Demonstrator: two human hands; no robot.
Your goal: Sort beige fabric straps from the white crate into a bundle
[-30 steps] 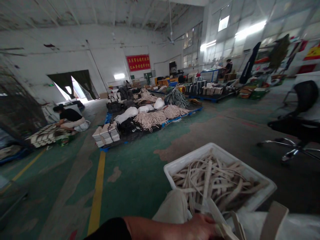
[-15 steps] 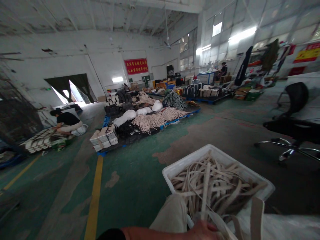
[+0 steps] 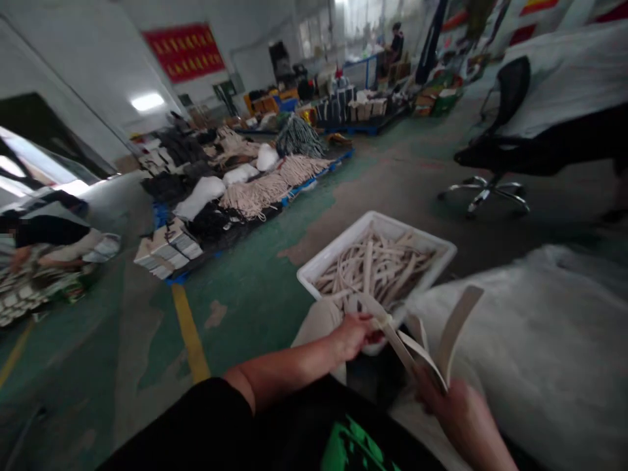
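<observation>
I see my left hand point(image 3: 354, 335) at the near rim of the white plastic crate point(image 3: 318, 263), fingers closed on a flat beige webbing strap point(image 3: 458, 324). The strap runs to my right hand point(image 3: 456, 412), nearer me than the crate, fingers pinching its fold. More loose beige straps point(image 3: 377, 265) fill the crate. A white fabric sheet point(image 3: 540, 340) lies just right of it.

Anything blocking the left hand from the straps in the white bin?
Nothing visible. The left hand grips a strap right at the near rim of the white bin, with the strap pile open just beyond. The right hand holds the strap further along, clear of the bin.
</observation>
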